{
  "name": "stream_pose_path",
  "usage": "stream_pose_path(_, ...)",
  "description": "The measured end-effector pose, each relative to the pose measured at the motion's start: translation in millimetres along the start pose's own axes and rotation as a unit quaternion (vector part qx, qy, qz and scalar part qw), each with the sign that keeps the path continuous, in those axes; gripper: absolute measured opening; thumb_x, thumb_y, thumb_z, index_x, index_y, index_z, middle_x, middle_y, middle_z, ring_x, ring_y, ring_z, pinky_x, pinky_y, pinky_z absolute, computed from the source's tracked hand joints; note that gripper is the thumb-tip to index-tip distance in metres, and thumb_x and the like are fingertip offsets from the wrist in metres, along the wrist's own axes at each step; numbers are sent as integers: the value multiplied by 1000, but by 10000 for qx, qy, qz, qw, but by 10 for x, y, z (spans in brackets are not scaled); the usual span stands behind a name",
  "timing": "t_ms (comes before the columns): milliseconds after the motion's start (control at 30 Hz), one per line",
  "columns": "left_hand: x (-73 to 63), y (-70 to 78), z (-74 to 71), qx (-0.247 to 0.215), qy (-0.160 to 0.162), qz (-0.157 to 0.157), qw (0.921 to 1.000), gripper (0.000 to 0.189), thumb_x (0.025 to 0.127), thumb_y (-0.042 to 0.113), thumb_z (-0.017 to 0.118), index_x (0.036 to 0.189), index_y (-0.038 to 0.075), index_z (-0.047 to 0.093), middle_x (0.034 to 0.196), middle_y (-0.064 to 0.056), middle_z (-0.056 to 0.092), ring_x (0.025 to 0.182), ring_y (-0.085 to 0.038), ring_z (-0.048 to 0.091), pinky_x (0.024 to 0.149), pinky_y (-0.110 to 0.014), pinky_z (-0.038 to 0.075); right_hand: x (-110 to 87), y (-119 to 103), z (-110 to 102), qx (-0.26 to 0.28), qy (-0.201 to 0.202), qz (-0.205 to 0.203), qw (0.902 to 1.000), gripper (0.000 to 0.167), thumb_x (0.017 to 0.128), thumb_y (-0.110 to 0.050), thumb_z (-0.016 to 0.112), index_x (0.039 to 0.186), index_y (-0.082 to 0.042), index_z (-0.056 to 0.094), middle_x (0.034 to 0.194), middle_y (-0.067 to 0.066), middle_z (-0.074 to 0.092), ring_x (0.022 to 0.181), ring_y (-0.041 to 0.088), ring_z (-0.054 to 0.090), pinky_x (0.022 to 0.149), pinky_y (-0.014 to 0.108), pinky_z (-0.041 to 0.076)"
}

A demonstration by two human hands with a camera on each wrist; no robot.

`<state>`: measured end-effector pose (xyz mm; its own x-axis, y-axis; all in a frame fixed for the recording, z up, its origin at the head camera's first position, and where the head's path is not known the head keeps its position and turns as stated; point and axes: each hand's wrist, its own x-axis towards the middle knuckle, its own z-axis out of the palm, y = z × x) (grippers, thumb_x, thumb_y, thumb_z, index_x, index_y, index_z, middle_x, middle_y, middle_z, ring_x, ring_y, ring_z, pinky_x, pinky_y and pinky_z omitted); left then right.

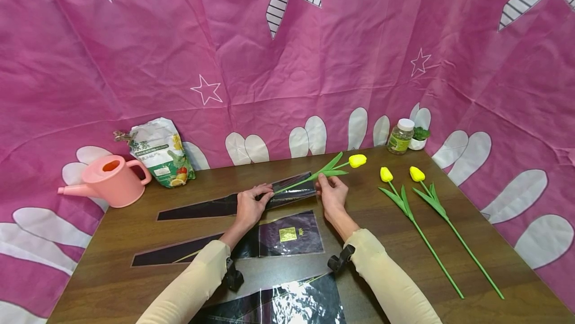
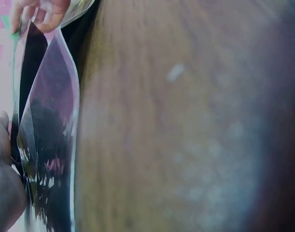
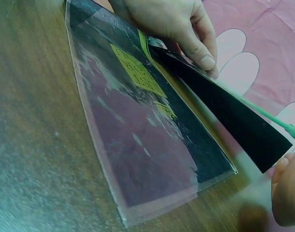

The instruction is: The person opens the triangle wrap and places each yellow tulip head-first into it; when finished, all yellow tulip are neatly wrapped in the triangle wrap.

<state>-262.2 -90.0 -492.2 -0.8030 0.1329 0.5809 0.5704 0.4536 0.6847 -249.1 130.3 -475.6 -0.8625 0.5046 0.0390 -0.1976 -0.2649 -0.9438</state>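
My left hand (image 1: pixel 251 207) pinches the lower stem of a yellow artificial tulip (image 1: pixel 358 161) against a black-and-clear flower sleeve (image 1: pixel 224 206). In the right wrist view, the thumb of the left hand (image 3: pixel 171 24) lies along the black panel (image 3: pixel 234 123), with the green stem running beside it. At the sleeve's wide end, my right hand (image 1: pixel 333 196) holds the edge under the tulip's leaves. The sleeve gapes between its black panel and clear front (image 2: pixel 53 92) in the left wrist view. The yellow bloom sticks out past the right hand.
A second sleeve (image 1: pixel 291 236) with a gold label and another shiny sleeve (image 1: pixel 305 299) lie nearer me. Two yellow tulips (image 1: pixel 404 204) (image 1: pixel 442 209) lie at the right. A pink watering can (image 1: pixel 118 184), a white-green bag (image 1: pixel 161 157), a jar (image 1: pixel 400 139) and a small potted plant (image 1: pixel 419 139) stand behind.
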Motion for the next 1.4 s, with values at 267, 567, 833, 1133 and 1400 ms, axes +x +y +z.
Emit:
stream_pose_path(267, 8, 21, -1, -30, 93, 107, 9999, 8, 82, -3, 80, 90, -3, 79, 101, -14, 75, 104, -34, 69, 98, -54, 47, 4, -4, -26, -731, -118, 320, 9967, 23, 92, -13, 73, 73, 0, 67, 64, -1, 56, 51, 9, 50, 48, 20, 45)
stream_pose_path(567, 20, 6, 18, -37, 168, 143, 9998, 8, 82, -4, 80, 89, -4, 79, 99, -14, 75, 103, -33, 70, 97, -55, 48, -28, -159, 23, -1419, -257, 1136, 9830, 17, 88, -13, 74, 82, 3, 70, 61, -4, 53, 45, 9, 40, 42, 22, 35)
stream_pose_path(833, 22, 0, 28, 38, 121, 31, 9999, 7, 83, -3, 79, 90, -2, 79, 100, -13, 75, 104, -32, 69, 99, -52, 47, 10, -195, 22, -1620, -301, 1672, 9720, 15, 84, -7, 67, 69, -3, 64, 61, -2, 55, 45, 9, 37, 40, 21, 33)
stream_pose_path(1133, 13, -8, 33, 155, 22, -142, 9998, 8, 84, 1, 80, 92, 1, 80, 101, -10, 75, 104, -29, 70, 100, -51, 47, 83, -186, -43, -1747, -579, 2136, 9594, 17, 84, -3, 62, 68, -6, 58, 56, 0, 52, 40, 7, 29, 37, 18, 28)
stream_pose_path(1400, 10, -13, 32, 178, -26, -66, 9998, 8, 83, 0, 80, 91, 1, 80, 100, -9, 75, 103, -30, 70, 98, -52, 48, 130, -193, -114, -1887, -940, 2304, 9500, 18, 86, 0, 61, 68, -2, 62, 55, 0, 52, 40, 5, 28, 37, 17, 26)
